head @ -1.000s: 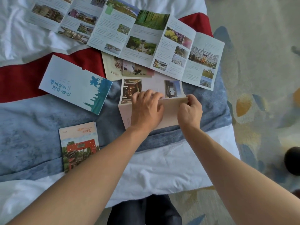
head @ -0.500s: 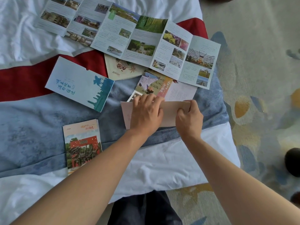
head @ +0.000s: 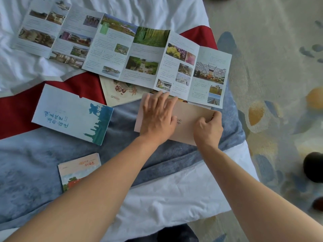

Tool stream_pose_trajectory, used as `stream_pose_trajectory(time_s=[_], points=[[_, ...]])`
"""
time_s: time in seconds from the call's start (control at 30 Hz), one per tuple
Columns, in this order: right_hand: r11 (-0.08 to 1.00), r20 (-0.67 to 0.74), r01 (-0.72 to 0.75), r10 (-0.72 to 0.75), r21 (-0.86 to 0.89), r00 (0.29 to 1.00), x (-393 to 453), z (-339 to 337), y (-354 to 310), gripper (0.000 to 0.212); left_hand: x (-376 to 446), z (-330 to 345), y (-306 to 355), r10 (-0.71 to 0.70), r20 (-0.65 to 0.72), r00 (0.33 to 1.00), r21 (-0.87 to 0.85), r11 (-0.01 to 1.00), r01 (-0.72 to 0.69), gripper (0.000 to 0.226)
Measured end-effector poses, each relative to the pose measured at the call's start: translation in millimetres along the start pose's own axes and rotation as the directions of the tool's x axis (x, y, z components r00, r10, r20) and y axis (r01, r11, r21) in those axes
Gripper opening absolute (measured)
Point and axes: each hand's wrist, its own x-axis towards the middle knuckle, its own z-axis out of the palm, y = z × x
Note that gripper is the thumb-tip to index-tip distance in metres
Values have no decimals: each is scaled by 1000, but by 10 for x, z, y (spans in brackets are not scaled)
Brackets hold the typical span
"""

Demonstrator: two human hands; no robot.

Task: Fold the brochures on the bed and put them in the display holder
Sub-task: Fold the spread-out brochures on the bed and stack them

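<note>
Bed [head: 174, 198], seen from above. Left hand [head: 157, 117] lies flat, fingers straight, pressing pink folded brochure [head: 190, 123] on blue blanket [head: 35, 163]. Right hand [head: 208, 130] pinches brochure's right edge, fingers curled. Long unfolded brochure [head: 122, 49] lies far side. Blue brochure [head: 70, 114] left. Red-gate brochure [head: 78, 168] near left.

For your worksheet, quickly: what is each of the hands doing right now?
Left hand: open, pressing flat on the pink brochure.
Right hand: curled, pinching that brochure's right edge.
</note>
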Motion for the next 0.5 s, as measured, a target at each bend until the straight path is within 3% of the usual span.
stream_pose_trajectory(time_s=[0.2,0.33,0.5], points=[[995,-39,-75,72,-72,997,247,139,55,30,250,158,-131,-16,212,977,28,1000,11,68],[993,-22,-116,116,-9,993,305,200,83,38,250,227,-190,-53,251,967,57,998,40,58],[982,-2,-182,183,40,983,259,202,118,62,119,281,-194,-39,265,963,38,999,30,63]])
